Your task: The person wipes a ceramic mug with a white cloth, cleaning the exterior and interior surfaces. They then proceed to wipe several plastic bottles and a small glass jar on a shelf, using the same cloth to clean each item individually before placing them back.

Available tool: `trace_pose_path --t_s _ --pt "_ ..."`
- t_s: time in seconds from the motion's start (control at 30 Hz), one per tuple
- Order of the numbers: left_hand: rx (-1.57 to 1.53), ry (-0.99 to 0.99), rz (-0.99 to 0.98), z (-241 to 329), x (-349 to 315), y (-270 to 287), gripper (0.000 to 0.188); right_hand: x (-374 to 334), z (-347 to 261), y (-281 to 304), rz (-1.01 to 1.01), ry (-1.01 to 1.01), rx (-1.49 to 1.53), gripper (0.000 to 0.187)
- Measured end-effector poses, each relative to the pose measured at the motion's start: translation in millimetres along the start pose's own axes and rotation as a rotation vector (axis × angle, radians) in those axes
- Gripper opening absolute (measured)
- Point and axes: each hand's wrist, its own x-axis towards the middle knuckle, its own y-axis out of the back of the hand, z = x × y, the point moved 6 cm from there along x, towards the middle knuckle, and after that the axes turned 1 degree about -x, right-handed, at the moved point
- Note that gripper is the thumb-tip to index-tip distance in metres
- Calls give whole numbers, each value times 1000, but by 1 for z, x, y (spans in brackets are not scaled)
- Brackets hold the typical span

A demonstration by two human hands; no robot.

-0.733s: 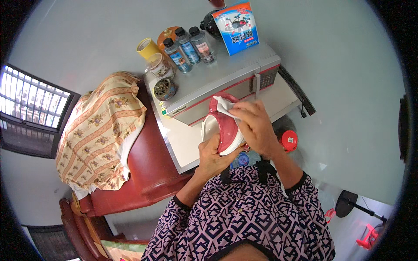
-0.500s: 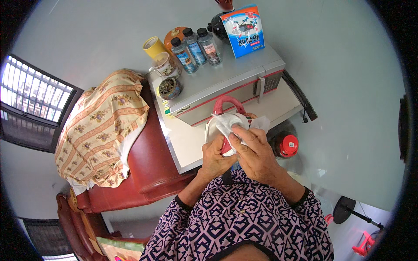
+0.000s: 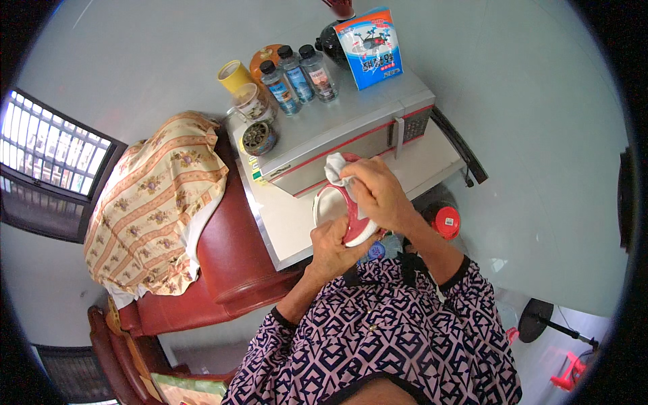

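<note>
In front of my chest I hold a red-and-white vessel [image 3: 356, 231] with a white rim and a thick red arched part; its exact kind I cannot make out. The fingers of my left hand [image 3: 331, 251] are closed around its lower side. My right hand [image 3: 380, 194] pinches a crumpled white tissue [image 3: 335, 167] against the red arch at the upper right. That hand covers part of the vessel.
Beyond my hands a grey microwave [image 3: 337, 131] stands on a white table [image 3: 273, 226]. Several bottles [image 3: 295, 79], a blue-orange packet [image 3: 371, 50], a yellow canister [image 3: 234, 76] and a round tin [image 3: 258, 138] crowd its top. A red-lidded jar [image 3: 445, 221] stands right; a red sofa [image 3: 223, 270] left.
My right hand has moved up and slightly right, drawing the tissue along the red arch and uncovering the vessel's white rim. My left hand keeps its hold, and the vessel appears turned a little.
</note>
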Motion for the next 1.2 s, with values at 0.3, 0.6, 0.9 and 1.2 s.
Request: trace_pose_path --t_s 0.3,0.6,0.9,1.2 --pt "-134 172 72 -43 -18 6 25 -50 -70 -13 -101 265 -242 39" --pt "-20 69 56 -5 -2 9 31 -36 -24 15 124 108 -199 38" --pt "59 -110 53 12 -1 5 39 -19 54 25 -91 -117 64 27" --pt "-35 182 138 -2 3 12 36 -43 -6 23 81 72 -298 30"
